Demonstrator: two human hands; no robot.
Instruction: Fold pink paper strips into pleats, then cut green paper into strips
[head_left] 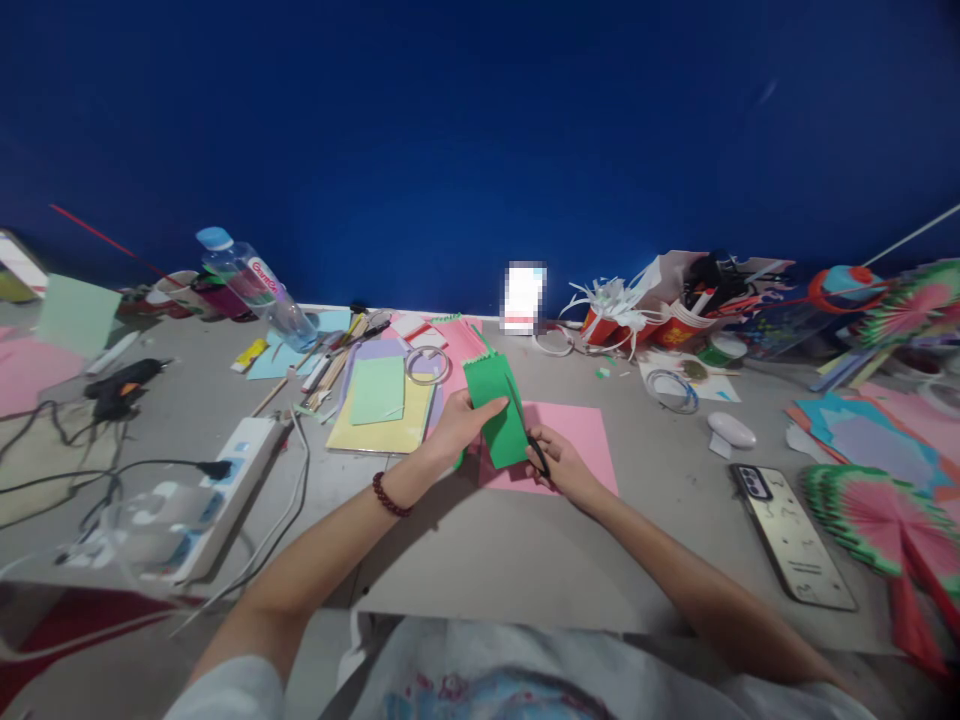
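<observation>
My left hand (466,418) grips a green paper piece (501,430) by its left side, thumb on top. In my right hand (559,458) is a pair of scissors (537,450) with dark handles, its blades along the right edge of the green paper. Whether the blades are open or closed on the paper I cannot tell. Beneath both hands lies a pink paper sheet (592,445) on the table. Just behind the green paper is a pink pleated piece (466,345) with a green edge, partly hidden.
To the left lie stacked coloured papers (379,390), a plastic bottle (259,285), a power strip (225,490) with cables and a glue gun (124,388). On the right are red paper cups (686,328), a phone (795,540) and a pleated paper fan (885,520). A blue wall (420,150) rises behind.
</observation>
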